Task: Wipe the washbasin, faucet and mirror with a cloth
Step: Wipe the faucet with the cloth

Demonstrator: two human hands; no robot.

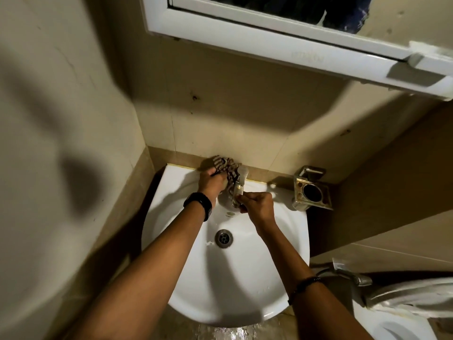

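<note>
A white washbasin point(245, 278) stands in a tiled corner with a metal drain point(223, 238) in its bowl. The metal faucet point(239, 184) rises at the basin's back edge. A brown and white patterned cloth point(226, 166) is wrapped behind the faucet. My left hand point(210, 183) grips one end of the cloth to the left of the faucet. My right hand point(259, 204) pinches the other end of the cloth at the spout's front. The mirror point(294, 11) in a white frame hangs above on the wall.
A tarnished metal holder point(312, 192) is fixed to the wall at the basin's right. A toilet point(397, 325) and a metal spray hose point(353, 276) sit at the lower right. Tiled walls close in on the left and behind. The floor below the basin looks wet.
</note>
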